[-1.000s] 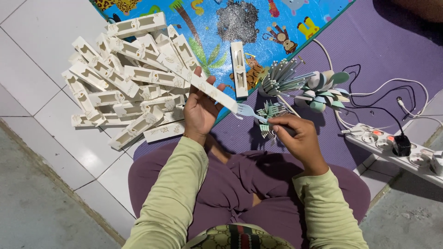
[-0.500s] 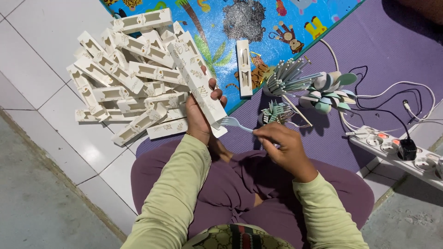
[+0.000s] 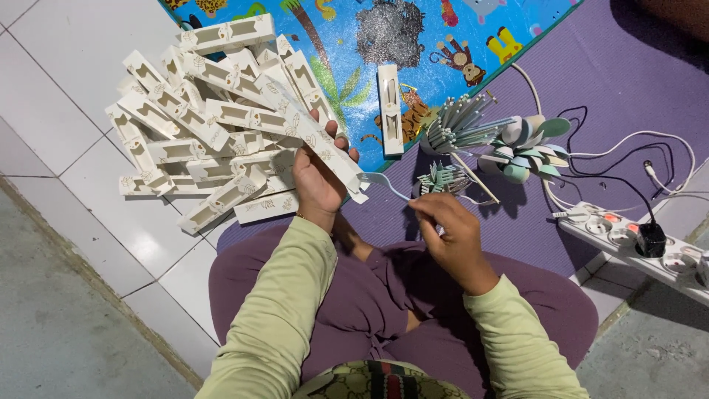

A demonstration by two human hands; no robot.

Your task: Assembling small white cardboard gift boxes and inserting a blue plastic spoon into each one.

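My left hand (image 3: pixel 316 179) grips a long white cardboard sleeve box (image 3: pixel 325 151), tilted with its open end toward the lower right. My right hand (image 3: pixel 449 229) pinches the handle of a pale blue plastic utensil (image 3: pixel 384 182) whose head sits at the box's open end. Left of the hands lies a heap of the same white sleeve boxes (image 3: pixel 207 122). Beyond the right hand lie a bundle of pale utensils (image 3: pixel 465 122), a cluster of pale spoons (image 3: pixel 524 148) and a small pile of forks (image 3: pixel 441 179).
One single white box (image 3: pixel 389 109) lies on the colourful animal play mat (image 3: pixel 413 37). A purple mat (image 3: pixel 613 81) covers the floor to the right. A white power strip (image 3: pixel 635 240) with plugs and white cables (image 3: pixel 650 148) lies at the right. White tiles (image 3: pixel 66 74) are at the left.
My left hand has swung the box from pointing upward-left to a flatter tilt, and its open end now meets the utensil. My right hand has shifted slightly left with the utensil.
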